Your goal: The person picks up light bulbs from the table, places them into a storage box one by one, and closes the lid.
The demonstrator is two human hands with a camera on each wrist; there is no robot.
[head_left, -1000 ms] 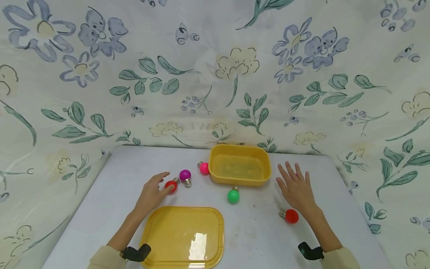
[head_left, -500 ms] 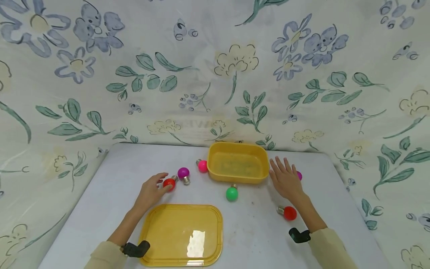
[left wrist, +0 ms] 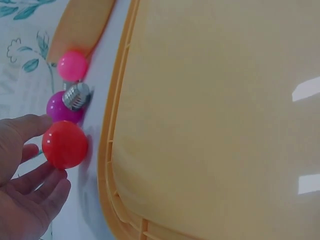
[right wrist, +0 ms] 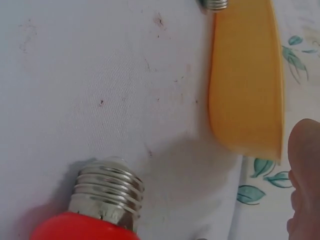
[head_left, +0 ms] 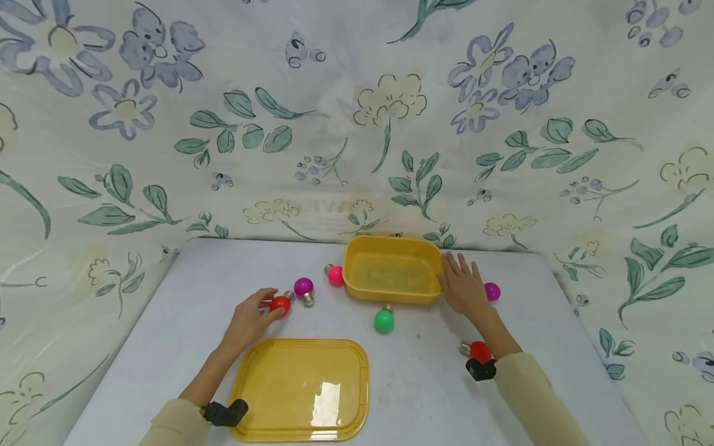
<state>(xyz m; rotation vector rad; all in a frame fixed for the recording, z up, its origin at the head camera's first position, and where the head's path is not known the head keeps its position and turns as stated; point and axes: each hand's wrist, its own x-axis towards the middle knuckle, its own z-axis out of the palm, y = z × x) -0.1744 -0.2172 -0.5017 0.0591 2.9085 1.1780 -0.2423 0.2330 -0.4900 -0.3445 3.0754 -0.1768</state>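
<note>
Head view: a purple bulb (head_left: 304, 287) lies just beside the red bulb (head_left: 279, 305) our left hand (head_left: 248, 319) curls around. Our right hand (head_left: 464, 289), fingers straight, flanks the yellow basin (head_left: 390, 293).

Tub (head_left: 393, 293) on counter (head_left: 418, 384); three bulbs (head_left: 304, 287) to its left, two bulbs (head_left: 493, 291) right, one bulb (head_left: 383, 321) and tray (head_left: 290, 393) in front.

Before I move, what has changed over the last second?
The right hand has moved left to the right end of the yellow tub, uncovering the rightmost purple light bulb. Nothing was visibly grasped or released. The left hand stays around the leftmost red light bulb; tub and yellow tray stay put.
</note>
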